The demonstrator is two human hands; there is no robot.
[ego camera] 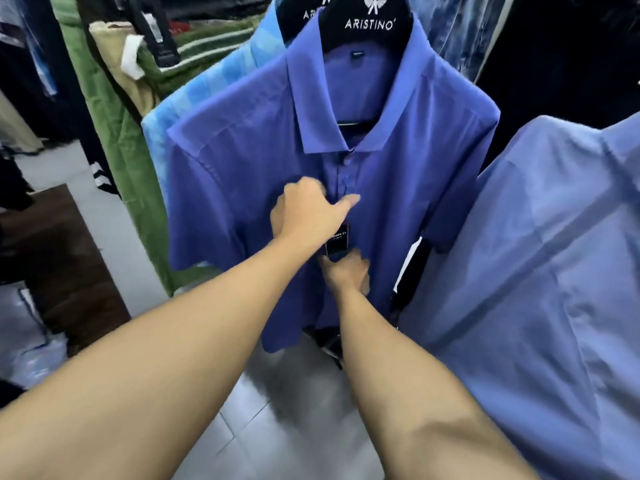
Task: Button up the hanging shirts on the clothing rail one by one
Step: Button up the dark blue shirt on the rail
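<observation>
A royal-blue short-sleeved shirt (242,140) hangs facing me on a black hanger (369,24) printed ARISTINO. Its two top buttons under the collar look fastened. My left hand (308,211) pinches the front placket at chest height, thumb pointing right along the button line. My right hand (346,273) grips the placket lower down, just under a black swing tag (337,240) that dangles from the front. The fingertips of both hands are buried in the cloth, so the button between them is hidden.
A paler blue shirt (540,258) hangs close on the right. Behind on the left hang a light blue striped shirt (207,88), a green garment (128,140) and a beige one. A dark wooden block (59,258) sits on the grey tiled floor (291,410).
</observation>
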